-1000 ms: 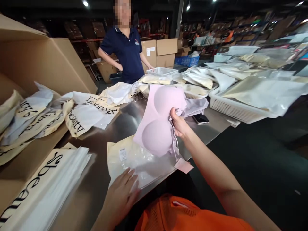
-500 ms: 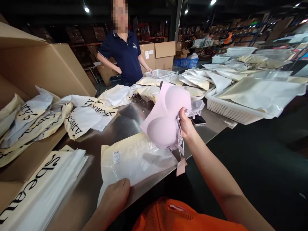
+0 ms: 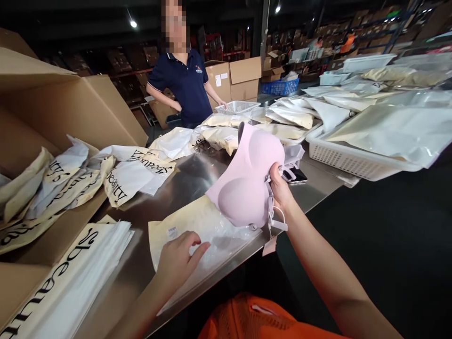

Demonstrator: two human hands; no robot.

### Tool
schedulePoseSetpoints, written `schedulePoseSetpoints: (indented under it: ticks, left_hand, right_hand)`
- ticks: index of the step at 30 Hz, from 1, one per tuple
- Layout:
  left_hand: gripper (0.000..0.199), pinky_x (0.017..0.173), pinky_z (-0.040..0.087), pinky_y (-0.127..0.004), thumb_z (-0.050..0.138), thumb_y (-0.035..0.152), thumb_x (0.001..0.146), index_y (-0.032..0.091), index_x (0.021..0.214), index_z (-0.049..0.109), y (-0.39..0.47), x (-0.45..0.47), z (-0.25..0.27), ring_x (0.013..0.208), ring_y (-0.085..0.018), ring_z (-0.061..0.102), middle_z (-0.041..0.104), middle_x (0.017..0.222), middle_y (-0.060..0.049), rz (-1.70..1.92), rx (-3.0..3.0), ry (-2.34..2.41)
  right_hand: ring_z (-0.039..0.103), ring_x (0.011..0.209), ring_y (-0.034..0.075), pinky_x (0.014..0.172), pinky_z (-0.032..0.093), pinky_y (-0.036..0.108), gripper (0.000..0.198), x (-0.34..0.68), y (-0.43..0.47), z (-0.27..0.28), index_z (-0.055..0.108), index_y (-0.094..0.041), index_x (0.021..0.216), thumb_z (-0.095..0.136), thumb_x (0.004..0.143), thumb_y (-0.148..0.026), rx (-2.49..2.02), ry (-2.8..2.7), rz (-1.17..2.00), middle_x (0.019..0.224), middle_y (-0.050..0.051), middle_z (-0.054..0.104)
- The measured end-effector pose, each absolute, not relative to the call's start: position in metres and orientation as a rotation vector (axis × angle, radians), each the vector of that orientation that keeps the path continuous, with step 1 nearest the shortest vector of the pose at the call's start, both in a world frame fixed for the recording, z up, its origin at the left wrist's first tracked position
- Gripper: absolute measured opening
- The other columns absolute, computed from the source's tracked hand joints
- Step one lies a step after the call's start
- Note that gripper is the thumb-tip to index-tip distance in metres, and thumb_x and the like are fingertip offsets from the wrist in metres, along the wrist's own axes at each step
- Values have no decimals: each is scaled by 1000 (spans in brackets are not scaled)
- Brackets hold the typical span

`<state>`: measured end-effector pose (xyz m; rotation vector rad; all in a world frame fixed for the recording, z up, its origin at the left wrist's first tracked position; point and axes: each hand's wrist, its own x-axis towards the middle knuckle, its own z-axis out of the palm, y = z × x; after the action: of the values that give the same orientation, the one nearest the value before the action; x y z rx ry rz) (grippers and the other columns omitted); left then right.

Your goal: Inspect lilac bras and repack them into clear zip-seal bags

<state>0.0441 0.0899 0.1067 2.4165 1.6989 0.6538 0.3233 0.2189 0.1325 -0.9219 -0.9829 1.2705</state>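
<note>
A pale pink bra [image 3: 243, 183] hangs from my right hand [image 3: 280, 186], which grips its side band and straps; the thumb lies on top and the other fingers are behind the fabric. A pink paper tag [image 3: 270, 246] dangles below it. Under the bra, a plastic packing bag [image 3: 208, 249] with a barcode label lies flat on the metal table. My left hand [image 3: 181, 259] hovers over or rests lightly on this bag, fingers apart and holding nothing. Whether it touches the bag, I cannot tell. Beside the right hand a phone [image 3: 299, 175] lies partly covered.
At left are an open cardboard box [image 3: 102, 108] with printed bags and a stack of flat bags [image 3: 74, 278]. White baskets [image 3: 356, 157] with filled bags stand at right. Across the metal table [image 3: 187, 179] stands a person in a navy shirt [image 3: 189, 89].
My left hand has let go of the bag's near edge and moved up over it, fingers spreading. The right hand still holds the bra, moved slightly right in view.
</note>
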Motion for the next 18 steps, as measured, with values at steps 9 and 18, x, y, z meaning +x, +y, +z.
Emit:
schedulePoseSetpoints:
  ticks: [9, 18]
  left_hand:
    - [14, 64, 46, -23, 62, 35, 90, 22, 87, 64, 143, 107, 179, 67, -11, 59, 65, 78, 1, 1713, 2216, 1529]
    - [44, 50, 25, -27, 49, 45, 93, 21, 57, 38, 184, 134, 210, 49, -12, 34, 35, 50, 4, 1411, 2152, 1518]
  right_hand:
    - [58, 124, 30, 102, 53, 40, 79, 306, 194, 121, 60, -19, 118, 60, 69, -82, -840, -902, 1407, 117, 13, 69]
    - [61, 119, 29, 100, 53, 42, 80, 298, 186, 110, 63, -21, 111, 51, 68, -88, -846, -1117, 1380, 109, 13, 72]
